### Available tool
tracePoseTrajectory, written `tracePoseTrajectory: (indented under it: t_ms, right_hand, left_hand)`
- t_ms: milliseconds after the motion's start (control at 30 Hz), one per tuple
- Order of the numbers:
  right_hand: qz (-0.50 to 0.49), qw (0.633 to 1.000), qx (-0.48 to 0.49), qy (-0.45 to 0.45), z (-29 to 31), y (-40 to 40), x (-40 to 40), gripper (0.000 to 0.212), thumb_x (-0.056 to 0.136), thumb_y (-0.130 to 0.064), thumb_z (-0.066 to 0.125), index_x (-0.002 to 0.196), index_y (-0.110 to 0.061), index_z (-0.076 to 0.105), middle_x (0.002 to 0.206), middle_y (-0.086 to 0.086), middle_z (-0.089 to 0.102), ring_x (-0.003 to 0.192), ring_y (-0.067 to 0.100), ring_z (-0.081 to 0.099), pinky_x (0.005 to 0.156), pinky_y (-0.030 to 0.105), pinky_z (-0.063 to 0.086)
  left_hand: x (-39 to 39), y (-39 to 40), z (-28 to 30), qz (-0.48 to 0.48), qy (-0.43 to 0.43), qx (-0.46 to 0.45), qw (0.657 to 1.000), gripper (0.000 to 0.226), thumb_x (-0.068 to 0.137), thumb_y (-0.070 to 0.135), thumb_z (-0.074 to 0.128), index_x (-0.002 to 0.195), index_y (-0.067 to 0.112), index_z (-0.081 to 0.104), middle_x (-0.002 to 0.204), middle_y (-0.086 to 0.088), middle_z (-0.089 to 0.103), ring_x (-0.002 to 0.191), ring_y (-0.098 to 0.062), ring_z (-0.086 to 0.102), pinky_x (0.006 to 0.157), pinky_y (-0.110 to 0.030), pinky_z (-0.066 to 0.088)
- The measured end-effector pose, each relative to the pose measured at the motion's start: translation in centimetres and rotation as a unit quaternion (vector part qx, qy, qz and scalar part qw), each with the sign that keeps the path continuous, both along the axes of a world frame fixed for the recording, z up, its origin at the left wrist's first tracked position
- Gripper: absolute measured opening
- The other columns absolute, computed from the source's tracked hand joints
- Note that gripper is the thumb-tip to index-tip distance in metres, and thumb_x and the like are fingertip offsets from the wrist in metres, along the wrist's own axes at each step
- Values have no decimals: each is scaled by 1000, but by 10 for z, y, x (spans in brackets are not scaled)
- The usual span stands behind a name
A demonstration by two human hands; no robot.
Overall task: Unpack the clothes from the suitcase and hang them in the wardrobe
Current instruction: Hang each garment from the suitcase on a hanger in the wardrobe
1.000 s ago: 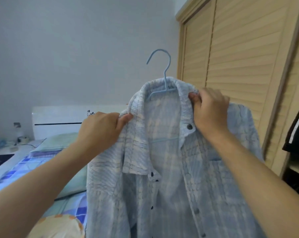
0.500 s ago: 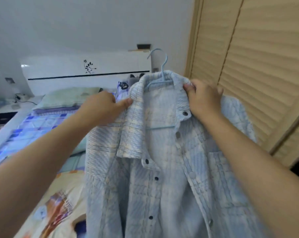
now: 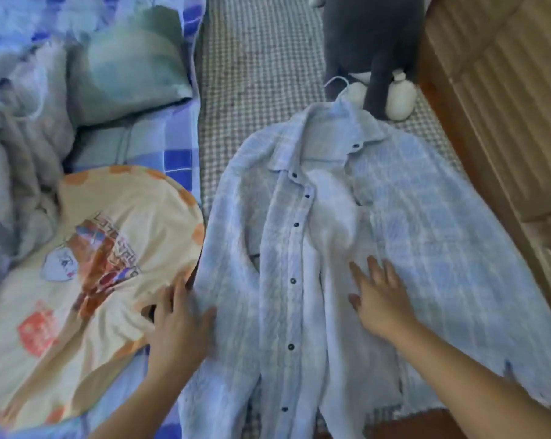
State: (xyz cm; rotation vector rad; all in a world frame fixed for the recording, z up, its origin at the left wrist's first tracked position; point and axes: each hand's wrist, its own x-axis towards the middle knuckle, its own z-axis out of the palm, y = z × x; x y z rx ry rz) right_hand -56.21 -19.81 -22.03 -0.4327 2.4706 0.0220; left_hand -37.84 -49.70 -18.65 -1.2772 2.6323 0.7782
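A light blue checked shirt (image 3: 426,248) with dark buttons lies spread flat and front up on the bed, unbuttoned. A pale blue hanger hook (image 3: 339,82) pokes out above its collar. My left hand (image 3: 180,324) lies flat with straight fingers on the shirt's left edge, beside a cream printed T-shirt (image 3: 87,248). Spread open, my right hand (image 3: 380,294) presses on the shirt's front panel right of the button row. Neither hand grips anything.
A grey and white plush toy (image 3: 375,52) sits just above the collar. A green pillow (image 3: 122,71) and crumpled pale clothes (image 3: 20,153) lie at the left on the blue checked bedsheet (image 3: 176,153). The wooden slatted wardrobe door (image 3: 505,99) runs along the right.
The shirt on its hanger was held up in the air by both hands at the collar; now it lies flat on the bed and both hands have let go and rest on it.
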Motion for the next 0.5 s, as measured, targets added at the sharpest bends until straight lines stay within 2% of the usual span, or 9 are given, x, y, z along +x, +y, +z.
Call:
tracePoseTrajectory:
  t_ms: [67, 133, 167, 233, 267, 300, 367, 433, 500]
  right_hand:
    - [3, 999, 23, 28, -6, -8, 5, 67, 103, -46, 35, 160, -30, 5, 167, 9, -8, 152, 36, -11, 123, 50, 6]
    - [-8, 999, 41, 28, -6, -12, 9, 66, 103, -43, 37, 160, -28, 6, 167, 10, -6, 152, 37, -9, 123, 51, 6]
    - [-15, 998, 47, 25, -4, -15, 10, 66, 103, -41, 37, 160, -28, 7, 167, 10, -4, 152, 36, -7, 124, 50, 7]
    - [-38, 998, 47, 8, 3, -20, 9, 66, 102, -36, 40, 160, -27, 10, 167, 8, -1, 153, 35, -2, 124, 48, 9]
    - [-50, 998, 41, -5, 6, -21, 6, 65, 102, -34, 41, 160, -26, 12, 167, 8, 2, 153, 34, 0, 124, 47, 10]
    - [-60, 997, 34, -18, 9, -22, 4, 64, 101, -31, 43, 159, -24, 15, 167, 9, 5, 153, 34, 4, 124, 46, 11]
    - [-93, 995, 8, -28, 16, -26, 3, 63, 100, -26, 48, 157, -18, 25, 165, 15, 15, 151, 36, 14, 123, 44, 18]
    - [-144, 988, -49, 13, 30, -35, 11, 58, 96, -17, 52, 152, -11, 37, 157, 22, 29, 144, 40, 27, 118, 47, 27]
    - [-156, 970, -136, 125, 50, -51, 28, 45, 91, -5, 55, 136, -4, 53, 140, 23, 43, 127, 44, 41, 104, 50, 41]
  left_hand:
    - [13, 7, -3, -8, 10, -2, 1000, 80, 86, 34, 76, 152, 20, 33, 152, -16, 27, 140, -38, 27, 114, -56, 31]
    - [10, 26, 0, 56, 17, 76, 995, 77, 87, 34, 73, 150, 21, 30, 144, -9, 29, 135, -31, 29, 113, -49, 32]
    - [6, 33, 3, 99, 18, 131, 986, 74, 89, 33, 70, 149, 22, 28, 140, -9, 36, 129, -31, 37, 109, -46, 36]
    - [3, 35, 14, 101, 13, 185, 978, 55, 95, 25, 60, 143, 24, 32, 120, -8, 58, 102, -28, 58, 88, -42, 50]
    - [2, 29, 27, 71, 17, 161, 984, 41, 98, 22, 54, 136, 22, 38, 106, -6, 64, 91, -28, 61, 75, -41, 50]
    - [3, 19, 44, 42, 31, 122, 991, 29, 99, 22, 51, 127, 20, 45, 97, -5, 66, 88, -30, 63, 69, -39, 48]
    - [5, -13, 80, -5, 85, 19, 996, 19, 99, 24, 53, 118, 19, 51, 95, -5, 67, 90, -35, 63, 67, -39, 43]
    - [8, -54, 102, -39, 69, -83, 993, 30, 98, 28, 53, 127, 22, 50, 111, -9, 65, 99, -37, 63, 72, -43, 47]
    - [15, -95, 96, -49, -51, -149, 986, 52, 95, 26, 54, 145, 26, 38, 139, -15, 48, 122, -41, 52, 90, -51, 43]
